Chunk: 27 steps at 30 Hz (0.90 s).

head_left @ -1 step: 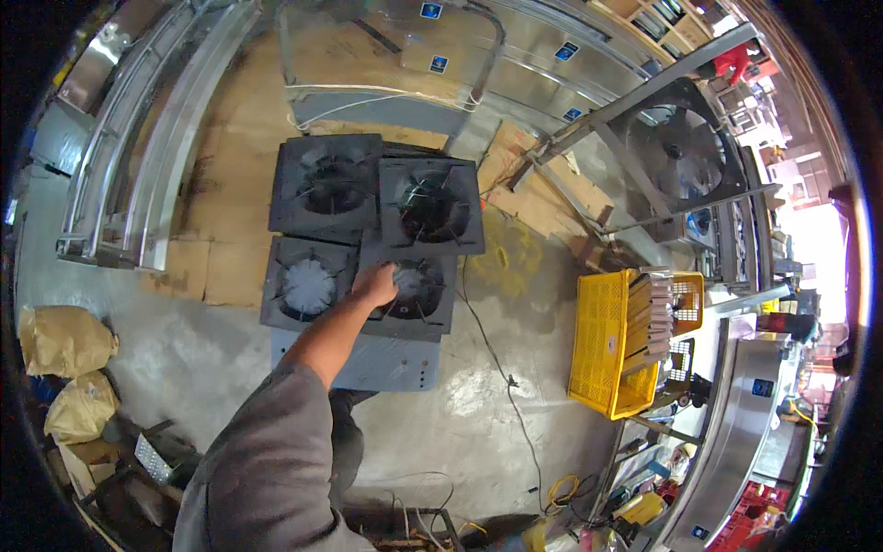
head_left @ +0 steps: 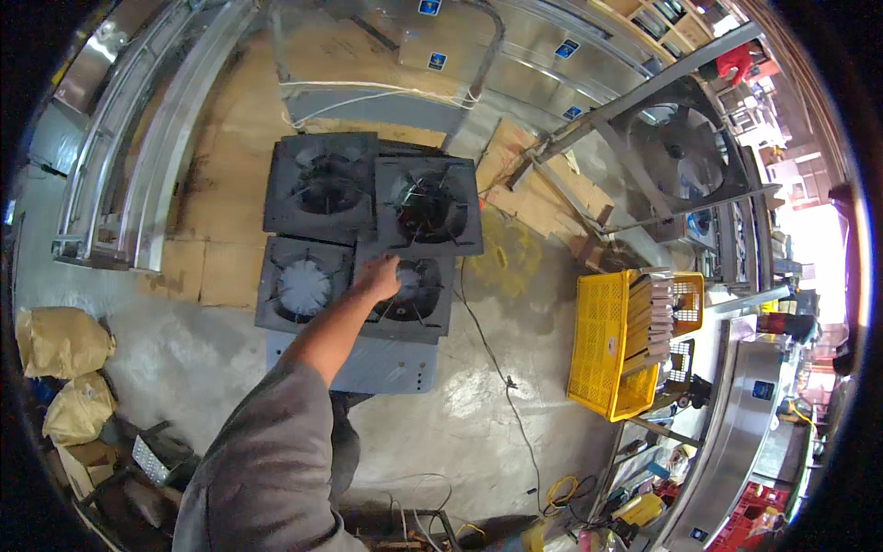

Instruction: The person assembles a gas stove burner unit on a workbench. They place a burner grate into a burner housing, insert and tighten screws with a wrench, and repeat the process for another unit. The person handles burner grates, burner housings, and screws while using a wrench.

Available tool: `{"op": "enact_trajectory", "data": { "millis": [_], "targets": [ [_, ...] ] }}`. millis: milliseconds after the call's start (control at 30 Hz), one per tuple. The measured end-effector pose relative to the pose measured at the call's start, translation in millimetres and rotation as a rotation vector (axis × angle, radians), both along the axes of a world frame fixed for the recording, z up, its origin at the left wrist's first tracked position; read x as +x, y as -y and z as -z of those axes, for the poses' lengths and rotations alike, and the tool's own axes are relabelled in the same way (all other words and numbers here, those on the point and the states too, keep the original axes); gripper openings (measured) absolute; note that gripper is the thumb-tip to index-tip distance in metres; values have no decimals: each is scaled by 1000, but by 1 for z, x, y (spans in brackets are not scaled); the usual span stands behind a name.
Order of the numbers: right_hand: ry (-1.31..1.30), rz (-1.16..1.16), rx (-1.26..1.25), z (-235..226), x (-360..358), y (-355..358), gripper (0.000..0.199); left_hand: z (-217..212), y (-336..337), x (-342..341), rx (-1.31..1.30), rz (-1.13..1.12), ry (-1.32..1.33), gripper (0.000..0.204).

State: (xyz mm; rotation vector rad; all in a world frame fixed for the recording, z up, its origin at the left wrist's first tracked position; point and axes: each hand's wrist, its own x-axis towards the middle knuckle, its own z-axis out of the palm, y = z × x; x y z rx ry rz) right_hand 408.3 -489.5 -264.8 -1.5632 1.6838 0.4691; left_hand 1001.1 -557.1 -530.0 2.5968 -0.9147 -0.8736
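Note:
Four dark grey square fan units lie flat on the floor in a two-by-two block. My left hand (head_left: 377, 276) reaches out on a grey-sleeved arm and closes on the upper left corner of the near right fan unit (head_left: 418, 294). Beside it lies the near left fan unit (head_left: 303, 285), with a pale rotor. The far left fan unit (head_left: 322, 184) and the far right fan unit (head_left: 428, 207) lie beyond my hand. My right hand is out of sight.
A grey metal box (head_left: 386, 363) sits under the near units. A yellow crate (head_left: 598, 340) with metal parts stands at right, with a large framed fan (head_left: 685, 156) beyond. Brown sacks (head_left: 60, 340) lie at left. A cable (head_left: 487, 350) crosses the floor. Cardboard sheets (head_left: 221, 230) and metal rails (head_left: 138, 138) lie at left.

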Motion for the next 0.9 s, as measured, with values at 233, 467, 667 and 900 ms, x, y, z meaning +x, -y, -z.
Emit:
{"op": "enact_trajectory", "data": {
  "millis": [233, 467, 667, 900],
  "targets": [
    [-101, 60, 43, 30, -7, 24, 47, 61, 95, 25, 137, 251, 348, 63],
    [-126, 100, 57, 43, -18, 36, 47, 126, 86, 35, 149, 178, 515, 37],
    [-106, 136, 45, 38, -20, 33, 47, 36, 113, 37, 178, 268, 450, 40],
    [-31, 180, -8, 24, -27, 11, 47, -26, 102, 61, -93, 145, 374, 44]
  ]
}}
